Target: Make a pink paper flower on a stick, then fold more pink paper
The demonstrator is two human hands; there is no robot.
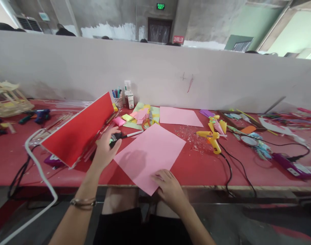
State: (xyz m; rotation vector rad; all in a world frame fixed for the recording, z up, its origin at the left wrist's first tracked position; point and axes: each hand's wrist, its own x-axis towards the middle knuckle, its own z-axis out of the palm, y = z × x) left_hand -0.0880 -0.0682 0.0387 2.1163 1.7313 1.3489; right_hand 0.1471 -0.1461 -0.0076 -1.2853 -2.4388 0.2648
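A sheet of pink paper (150,151) lies turned at an angle, its near corner reaching past the table's front edge. My right hand (168,187) grips it near that corner, fingers on top and thumb at the edge. Left of the sheet, my left hand (105,148) is raised with thumb and fingers apart. A dark object (116,136) shows just beyond its fingers, partly hidden, so I cannot tell what it is. A black-and-white pen (132,134) lies beside that object, at the sheet's far left edge.
A red board (81,131) leans at the left. Another pink sheet (180,116), scissors (146,124) and paper scraps lie behind. A yellow glue gun (211,139) with a black cord sits at the right, near a purple power strip (293,166). A pen cup (118,101) and bottle (129,97) stand by the partition.
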